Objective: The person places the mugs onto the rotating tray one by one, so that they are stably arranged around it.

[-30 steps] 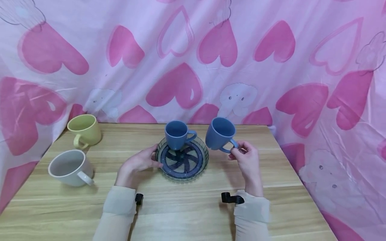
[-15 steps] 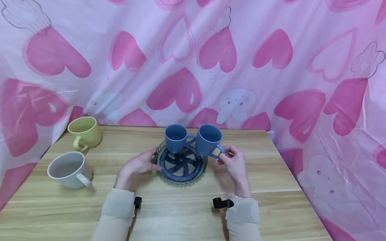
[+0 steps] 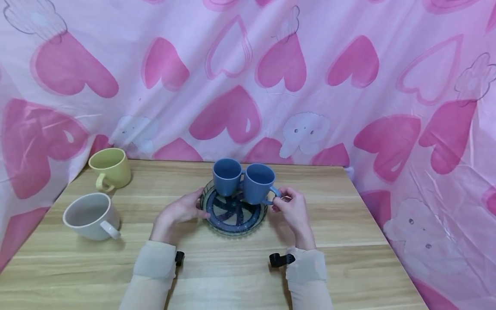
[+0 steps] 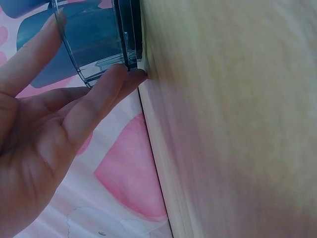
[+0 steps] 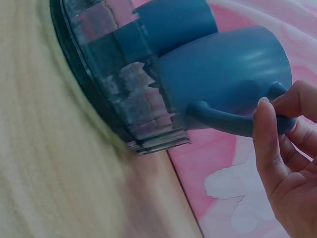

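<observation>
A round tray (image 3: 232,225) with a clear wall and a dark blue pinwheel-patterned base sits at the table's middle. My left hand (image 3: 182,212) rests at its left side, thumb and extended fingers (image 4: 101,94) spread along the clear wall. One blue mug (image 3: 226,178) stands toward the back of the tray. Beside it, a second blue mug (image 3: 257,185) is over the tray's right part, its lower portion behind the wall in the right wrist view. My right hand (image 3: 291,209) pinches that mug's handle (image 5: 225,121) between thumb and fingers.
On the left of the wooden table (image 3: 232,275) stand a yellow mug (image 3: 116,172) and, nearer, a wide white mug (image 3: 93,224). A pink heart-patterned cloth (image 3: 224,56) hangs behind the table and along its sides.
My right hand has carried its blue mug leftward and down, from beside the tray to over it next to the other blue mug. My left hand has stayed at the tray.
</observation>
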